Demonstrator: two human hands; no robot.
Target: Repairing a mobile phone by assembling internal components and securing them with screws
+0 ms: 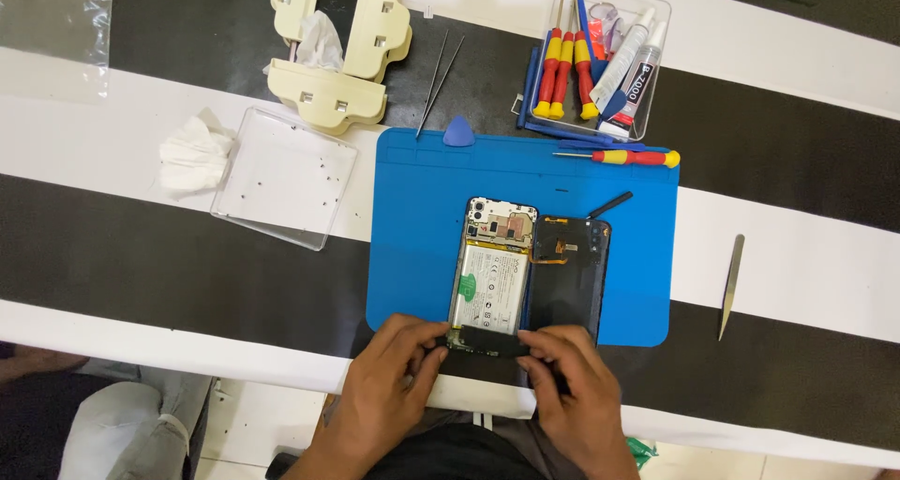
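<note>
both hands work at the near end of an opened smartphone [494, 278]. the left hand [384, 386] pinches the left end of a black strip-shaped cover [487, 341] lying across the phone's bottom edge, and the right hand [567, 386] pinches its right end, fingers curled in on it. whether the strip is seated or lifted clear cannot be told.

the phone lies face down in the middle of a blue work mat [412, 217] on the striped tabletop [141, 255]. its back panel [569, 274] is already off and rests just right of the phone, joined to it by an orange flex cable [548, 252]. the battery [492, 288] and the upper board cover look in place, so the teardown seems early.

beyond the mat's far edge sit a blue pick [458, 131], tweezers [439, 82] and a clear box of screwdrivers [600, 58]; one screwdriver [623, 157] lies on the mat. left of the mat are a clear screw tray [286, 175] and tissue [192, 157].
</note>
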